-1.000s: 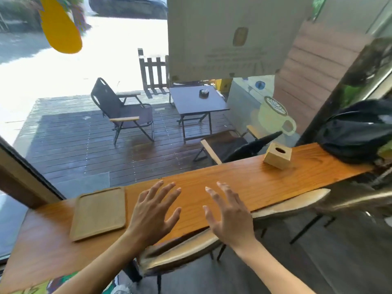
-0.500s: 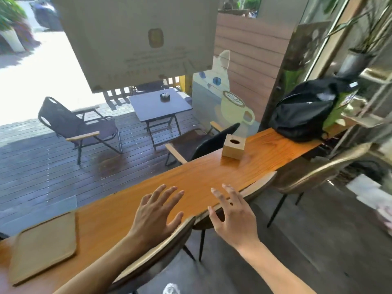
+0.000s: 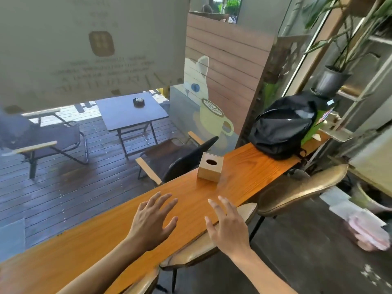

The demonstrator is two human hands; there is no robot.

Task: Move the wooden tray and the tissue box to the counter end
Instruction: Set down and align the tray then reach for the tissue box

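A small wooden tissue box [image 3: 210,170] with an oval slot on top stands on the orange wooden counter [image 3: 101,240], toward its right half. My left hand [image 3: 152,221] hovers over the counter with fingers spread, holding nothing, a short way in front of the box. My right hand [image 3: 228,224] is beside it, fingers apart and empty, above the counter's near edge and a chair back. The wooden tray is out of view.
A black backpack [image 3: 282,126] lies on the counter's far right end. Gold-backed chairs [image 3: 297,192] stand tucked along the counter's near side. A window runs behind the counter. A potted plant [image 3: 333,79] and shelving stand at right.
The view has swung right along the counter. The wooden tray slid out of frame at left, and the tissue box and backpack came closer. Both hands stay open.
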